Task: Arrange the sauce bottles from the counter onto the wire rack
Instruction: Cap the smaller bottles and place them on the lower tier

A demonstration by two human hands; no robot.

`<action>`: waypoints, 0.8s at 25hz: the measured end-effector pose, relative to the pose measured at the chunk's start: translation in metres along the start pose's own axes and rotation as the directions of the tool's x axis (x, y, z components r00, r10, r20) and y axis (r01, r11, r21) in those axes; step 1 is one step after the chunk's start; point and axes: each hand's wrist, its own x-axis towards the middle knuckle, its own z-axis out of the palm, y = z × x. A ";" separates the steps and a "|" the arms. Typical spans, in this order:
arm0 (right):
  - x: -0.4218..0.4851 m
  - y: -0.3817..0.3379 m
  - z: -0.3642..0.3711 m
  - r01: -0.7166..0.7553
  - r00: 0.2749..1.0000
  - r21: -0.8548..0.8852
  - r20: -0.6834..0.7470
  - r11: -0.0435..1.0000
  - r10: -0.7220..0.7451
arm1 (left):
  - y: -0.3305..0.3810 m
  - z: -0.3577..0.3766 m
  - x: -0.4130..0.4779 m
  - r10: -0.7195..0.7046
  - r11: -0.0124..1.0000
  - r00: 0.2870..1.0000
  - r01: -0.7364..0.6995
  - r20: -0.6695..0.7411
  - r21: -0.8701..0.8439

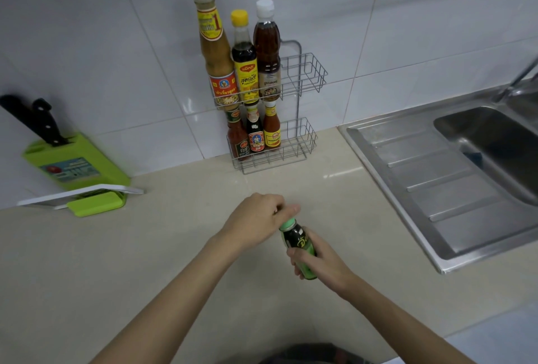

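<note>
A two-tier wire rack (302, 72) stands against the tiled wall. Its top shelf holds a tall tan sauce bottle (217, 55), a dark bottle with a yellow cap (244, 66) and a brown bottle with a white cap (267, 52). On the bottom shelf stand three small bottles: a red one (237, 136), a dark one (255, 133) and another red one (272, 130). Above the counter, my right hand (320, 259) grips a small green bottle (297, 242) by its body. My left hand (259, 218) pinches its green cap.
A green knife block (75, 162) with black-handled knives leans at the left, with a white cutting board (87, 193) in a green stand before it. A steel sink (454, 177) with a drainboard fills the right. The right sides of both rack shelves have room.
</note>
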 end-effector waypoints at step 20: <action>-0.002 -0.035 0.006 -0.043 0.999 -0.138 -0.027 0.989 0.040 | 0.020 0.004 0.007 -0.039 0.970 0.992 0.067 -0.121 0.235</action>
